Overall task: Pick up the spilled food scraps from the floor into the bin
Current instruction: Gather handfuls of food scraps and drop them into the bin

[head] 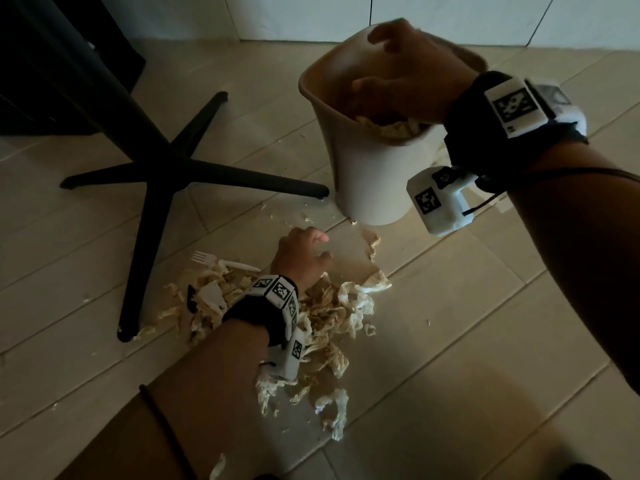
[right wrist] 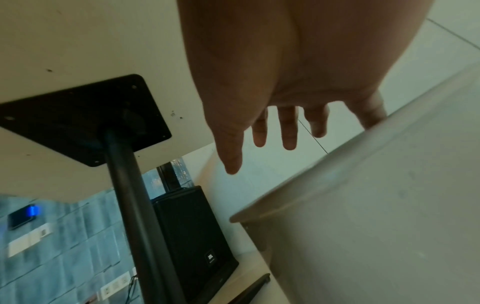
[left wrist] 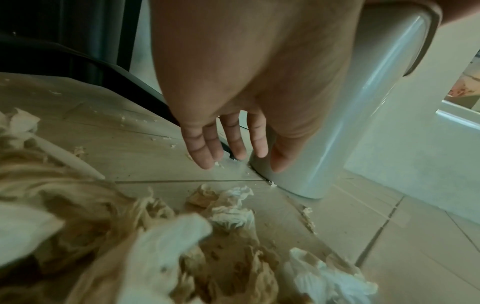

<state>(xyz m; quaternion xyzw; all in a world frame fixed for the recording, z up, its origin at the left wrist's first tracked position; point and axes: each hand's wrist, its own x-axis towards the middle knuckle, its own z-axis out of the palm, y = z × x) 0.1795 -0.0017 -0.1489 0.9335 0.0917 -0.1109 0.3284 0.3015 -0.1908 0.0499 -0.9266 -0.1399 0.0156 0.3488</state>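
Right hand (head: 408,77) is held over bin (head: 367,174), grip wide, fingers straight. Left hand (head: 301,254) is spread, grip wide, above scraps (head: 329,313) on floor (head: 467,341).

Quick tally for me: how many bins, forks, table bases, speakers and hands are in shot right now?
Bins: 1, the beige bin.
Forks: 1, the white plastic fork at the edge of the scrap pile.
Table bases: 1, the black table base.
Speakers: 1, the black speaker.
Hands: 2, left hand and right hand.
Total: 6
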